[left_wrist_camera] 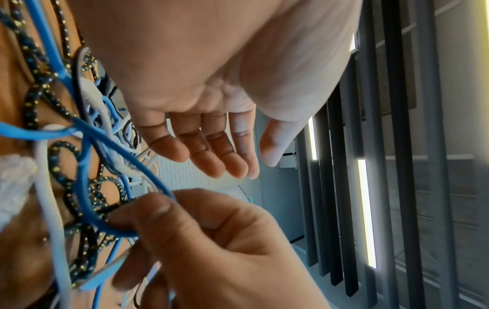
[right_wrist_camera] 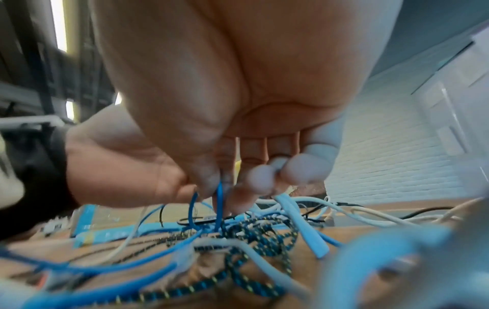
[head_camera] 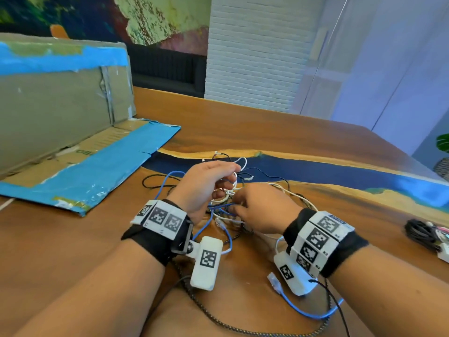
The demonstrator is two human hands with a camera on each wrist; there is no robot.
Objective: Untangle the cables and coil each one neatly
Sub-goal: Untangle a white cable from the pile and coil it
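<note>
**Both hands in the knot at the middle of the counter**

Centre of the head view: the tangle of cables (head_camera: 228,198) lies on the wooden counter (head_camera: 267,132), right at the near edge of a dark blue band (head_camera: 315,172) that runs across the wood toward the right of the frame. The right hand (head_camera: 260,210) is in the heap, thumb and forefinger pinching a loop of the blue cable (left_wrist_camera: 105,146), and the right wrist view shows that strand rising between the fingers (right_wrist_camera: 232,200). The left hand (head_camera: 206,183) hovers over the far side of the tangle; in the left wrist view its fingers (left_wrist_camera: 211,150) are loosely extended and grasp nothing. A black braided cable (right_wrist_camera: 254,236) with yellow flecks and white cables (head_camera: 291,193) weave through the same knot, and the blue one trails off toward the bottom of the frame.

At the left of the frame stands a cardboard sheet (head_camera: 60,100) edged in blue tape, its flap flat on the counter. At the right edge lies a black cable bundle (head_camera: 422,233). Beyond the counter, a white brick wall (head_camera: 255,52) fills the upper middle, with a painted mural (head_camera: 145,18) at upper left.
</note>
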